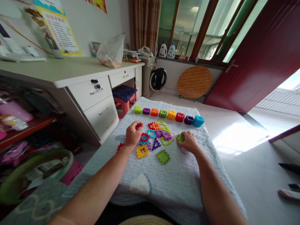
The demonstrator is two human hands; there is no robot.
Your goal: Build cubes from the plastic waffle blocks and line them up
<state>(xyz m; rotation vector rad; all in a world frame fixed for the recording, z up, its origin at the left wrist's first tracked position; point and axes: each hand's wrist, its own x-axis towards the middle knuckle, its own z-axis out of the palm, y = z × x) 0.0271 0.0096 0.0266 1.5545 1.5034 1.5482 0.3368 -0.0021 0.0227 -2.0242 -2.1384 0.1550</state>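
Note:
My right hand (189, 142) is closed on a green interlocking building tile (180, 137), low over the cloth. My left hand (134, 134) hovers at the left of the loose tiles, fingers curled in, with nothing visible in them. Just beside it lies a red tile (145, 137) with an open centre. A yellow window tile (142, 151), a purple triangle tile (156, 144) and a solid green tile (163, 156) lie nearer to me. Orange, lime and purple tiles overlap in the middle. Behind them stands a row of colour-sorted stacks, from a lime stack (137, 109) to a blue stack (198, 121).
A pale blue cloth (150, 175) covers the low table. A white desk (77, 70) with drawers stands at the left, a stool (125, 95) beside it. Low on the left is a green-rimmed basket (9, 190). A round wooden tabletop (194, 82) leans on the far wall.

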